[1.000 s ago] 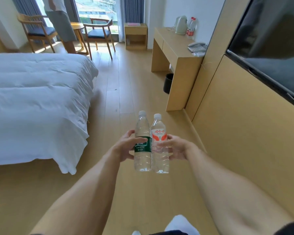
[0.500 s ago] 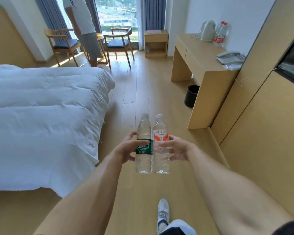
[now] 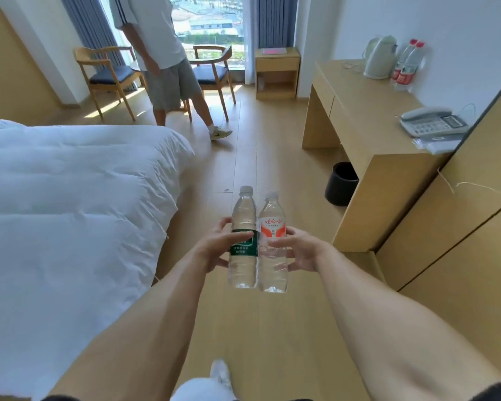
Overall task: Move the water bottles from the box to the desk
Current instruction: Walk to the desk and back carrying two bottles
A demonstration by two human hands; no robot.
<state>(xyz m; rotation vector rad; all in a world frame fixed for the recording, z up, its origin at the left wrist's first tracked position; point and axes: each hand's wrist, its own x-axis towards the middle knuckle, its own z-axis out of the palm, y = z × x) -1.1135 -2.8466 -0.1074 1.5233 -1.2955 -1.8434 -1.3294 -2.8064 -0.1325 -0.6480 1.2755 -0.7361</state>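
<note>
I hold two clear water bottles upright and side by side in front of me, above the wooden floor. My left hand (image 3: 214, 247) grips the green-labelled bottle (image 3: 243, 241). My right hand (image 3: 300, 248) grips the red-and-white-labelled bottle (image 3: 273, 244). The wooden desk (image 3: 368, 117) stands ahead on the right against the wall. Two red-capped bottles (image 3: 407, 65) stand at its far end beside a pale kettle (image 3: 379, 56). No box is in view.
A white bed (image 3: 70, 198) fills the left side. A black bin (image 3: 342, 183) sits under the desk, and a telephone (image 3: 434, 123) lies on the desk's near end. Another person (image 3: 162, 53) stands by two chairs (image 3: 107, 73) at the window. A small cabinet (image 3: 276, 73) stands beyond.
I have walked forward along the aisle with both bottles held the same way. The desk, bed and window are closer. The other person has stepped toward the middle of the room.
</note>
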